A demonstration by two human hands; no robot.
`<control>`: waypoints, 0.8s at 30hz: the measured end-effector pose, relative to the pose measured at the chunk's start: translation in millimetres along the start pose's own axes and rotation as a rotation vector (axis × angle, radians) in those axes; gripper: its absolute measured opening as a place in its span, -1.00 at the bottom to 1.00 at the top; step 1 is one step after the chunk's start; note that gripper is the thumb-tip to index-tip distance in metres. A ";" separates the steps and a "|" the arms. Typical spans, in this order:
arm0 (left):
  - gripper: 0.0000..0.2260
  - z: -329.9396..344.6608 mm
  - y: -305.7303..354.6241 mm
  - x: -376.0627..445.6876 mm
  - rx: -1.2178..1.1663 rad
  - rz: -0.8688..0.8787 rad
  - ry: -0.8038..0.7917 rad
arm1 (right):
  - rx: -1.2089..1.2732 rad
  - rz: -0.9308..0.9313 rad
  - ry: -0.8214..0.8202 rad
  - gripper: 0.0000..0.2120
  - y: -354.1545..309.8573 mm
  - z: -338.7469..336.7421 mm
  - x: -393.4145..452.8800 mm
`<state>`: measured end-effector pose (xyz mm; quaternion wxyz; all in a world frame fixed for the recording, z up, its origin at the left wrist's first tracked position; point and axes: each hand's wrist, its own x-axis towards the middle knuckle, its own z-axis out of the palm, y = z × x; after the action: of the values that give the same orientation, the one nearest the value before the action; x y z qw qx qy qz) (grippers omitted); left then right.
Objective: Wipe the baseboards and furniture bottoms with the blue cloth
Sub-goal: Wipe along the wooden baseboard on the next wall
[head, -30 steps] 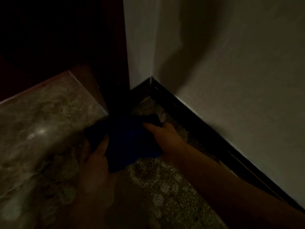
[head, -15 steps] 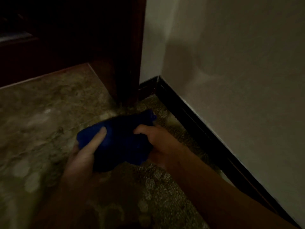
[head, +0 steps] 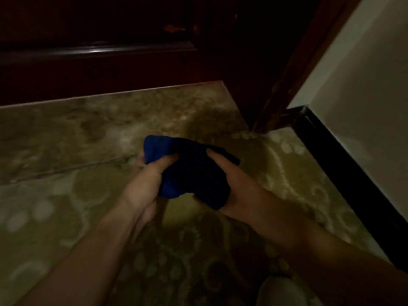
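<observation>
I have the blue cloth bunched up between both my hands in the middle of the frame, lifted a little above the floor. My left hand grips the left side of the cloth, thumb pressed across the top of the bundle and fingers curled round its far edge. My right hand grips the right side, thumb lying over the top and the rest of the fingers tucked underneath, where I cannot see them. The cloth looks bright blue at the upper left and lower edge, and nearly black in the shadowed middle. Both my bare forearms run in from the bottom corners of the frame. The floor under them is patterned stone in mottled tan and pale rings, with a thin seam crossing at the left. Across the top of the frame stands a dark wooden cabinet, its bottom edge meeting the floor. Its corner post slants down in the upper right. Just right of that post, a black baseboard runs along the foot of a pale wall toward the lower right, well apart from the cloth. A pale rounded shape at the bottom right edge is too blurred to identify.
</observation>
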<state>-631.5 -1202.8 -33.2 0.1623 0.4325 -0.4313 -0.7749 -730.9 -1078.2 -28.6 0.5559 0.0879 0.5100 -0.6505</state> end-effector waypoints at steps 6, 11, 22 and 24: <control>-0.63 -75.9 22.0 -32.1 -0.093 -0.018 0.121 | -0.449 -0.232 0.165 -0.70 21.6 71.6 3.9; -0.66 -103.3 45.4 -60.6 -0.240 0.016 0.343 | -0.809 -0.355 0.146 -0.74 28.0 146.7 -26.6; -0.74 -220.9 102.2 -169.8 -0.245 0.115 0.365 | -0.844 -0.049 0.203 -0.74 75.8 290.7 -105.2; -0.78 -247.2 109.0 -179.0 -0.239 0.135 0.412 | -0.904 -0.019 0.159 -0.81 85.6 315.3 -105.8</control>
<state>-341.8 -1284.2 87.2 0.3482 0.5292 -0.3224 -0.7034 -479.9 -1239.4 141.5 0.4916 -0.1185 0.7845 -0.3591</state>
